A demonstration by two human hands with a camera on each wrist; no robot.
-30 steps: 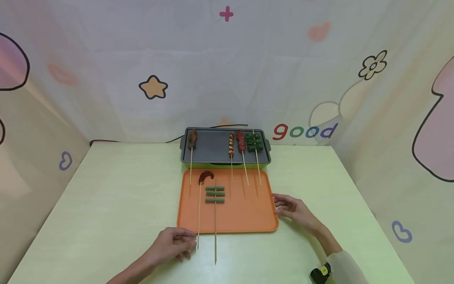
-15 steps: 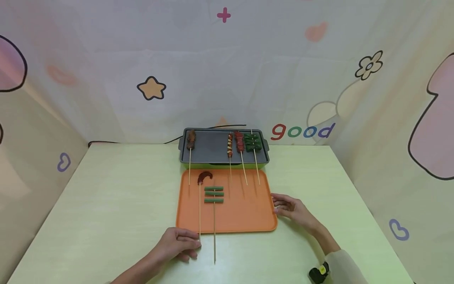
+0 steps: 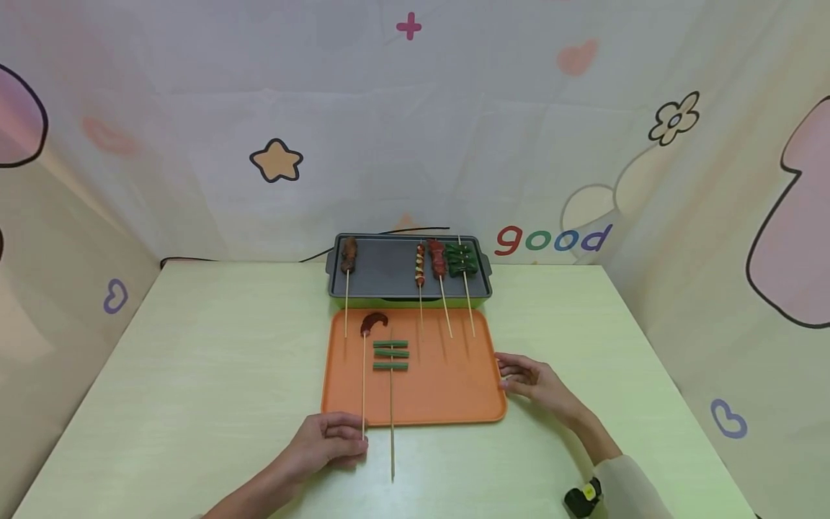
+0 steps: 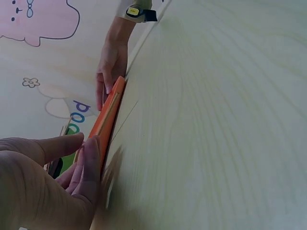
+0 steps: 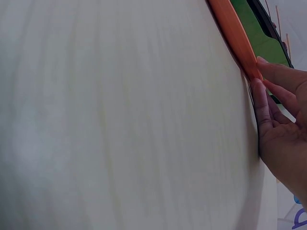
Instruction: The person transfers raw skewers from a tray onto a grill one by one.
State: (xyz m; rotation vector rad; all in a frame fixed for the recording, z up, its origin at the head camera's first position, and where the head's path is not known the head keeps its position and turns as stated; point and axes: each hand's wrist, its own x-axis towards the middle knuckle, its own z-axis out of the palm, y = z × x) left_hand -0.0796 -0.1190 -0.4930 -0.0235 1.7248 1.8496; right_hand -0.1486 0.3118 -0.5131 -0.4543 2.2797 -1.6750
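On the orange tray [image 3: 447, 393] lies a skewer [image 3: 364, 382] with a curved reddish-brown piece [image 3: 374, 322] at its far end. My left hand [image 3: 324, 443], at the tray's near left edge, pinches that skewer's stick near its lower end between thumb and fingers; the stick's tip is hidden. Just right of it rests a second skewer with several green stalk pieces [image 3: 391, 355] set crosswise, its stick reaching past the tray's front rim. My right hand [image 3: 541, 389] holds the tray's right rim between thumb and fingers, as the right wrist view shows close up.
Behind the tray stands a green grill with a dark plate [image 3: 385, 267]. It bears a brown meat skewer [image 3: 349, 254], a thin red-and-yellow skewer [image 3: 420, 264], a red meat skewer [image 3: 437, 259] and a green vegetable skewer [image 3: 462, 259]. Their sticks reach over the tray. A cable [image 3: 318, 256] runs behind.
My left hand has moved slightly right and taken the stick of the curved reddish-brown skewer between its fingers; that stick has shifted a little. My right hand has stayed at the tray's rim.
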